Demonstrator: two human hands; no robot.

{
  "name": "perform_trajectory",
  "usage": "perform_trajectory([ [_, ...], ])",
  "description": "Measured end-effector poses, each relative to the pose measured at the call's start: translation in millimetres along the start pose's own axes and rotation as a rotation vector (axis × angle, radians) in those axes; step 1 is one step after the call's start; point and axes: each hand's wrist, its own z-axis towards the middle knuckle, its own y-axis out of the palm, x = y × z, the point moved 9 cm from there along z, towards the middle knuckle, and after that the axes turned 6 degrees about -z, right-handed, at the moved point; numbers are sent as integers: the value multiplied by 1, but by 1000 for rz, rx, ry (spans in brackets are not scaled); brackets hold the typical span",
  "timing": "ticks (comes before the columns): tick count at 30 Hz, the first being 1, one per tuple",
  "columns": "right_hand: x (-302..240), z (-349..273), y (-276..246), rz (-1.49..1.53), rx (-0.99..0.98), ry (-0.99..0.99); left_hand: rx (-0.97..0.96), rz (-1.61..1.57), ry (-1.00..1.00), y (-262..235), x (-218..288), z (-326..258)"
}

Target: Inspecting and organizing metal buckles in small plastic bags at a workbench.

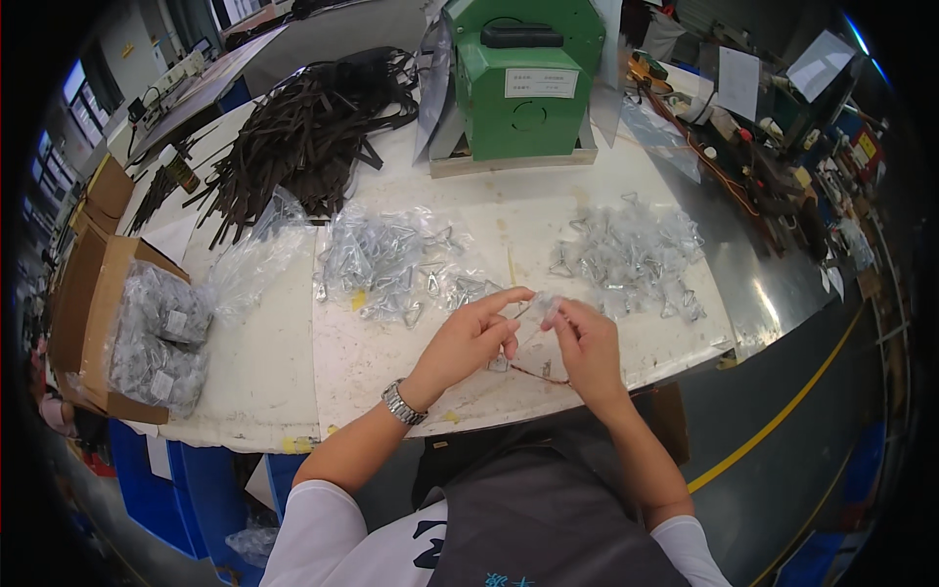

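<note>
Above the table's near edge my left hand (468, 339) pinches a small silvery metal buckle (524, 309) between thumb and fingers. Close beside it, my right hand (591, 350) has its thumb and fingertips closed on a thin see-through plastic wrapper (549, 306) around the buckle's other end. The fingers partly hide the buckle's shape. Beyond my right hand lies a pile of triangular metal buckles in cloudy wrappers (636, 252). Beyond my left hand is another heap of triangular metal buckles (386, 259), on and among plastic film. A thin reddish-brown cord (533, 373) lies below my hands.
A green machine (518, 103) stands at the table's back middle. Dark straps (303, 132) are heaped at back left. An open cardboard box (86, 328) holds bagged parts at the left edge. Blue bins (201, 494) stand below. Tools and wires (753, 161) crowd the right side.
</note>
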Motion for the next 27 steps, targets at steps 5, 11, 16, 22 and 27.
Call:
perform_trajectory([
  [5, 15, 50, -45, -626, 307, -203, 249, -150, 58, -51, 13, 2],
  [11, 4, 51, 66, -568, -137, -106, 358, -241, 114, -72, 11, 3],
  [16, 30, 58, 93, -344, -204, -72, 317, -189, 78, -66, 7, 6],
  [22, 29, 34, 63, -238, -105, -89, 319, -73, 130, -69, 8, 4],
  [27, 59, 20, 56, 367, -227, 272, 405, 332, 191, -62, 3, 5],
])
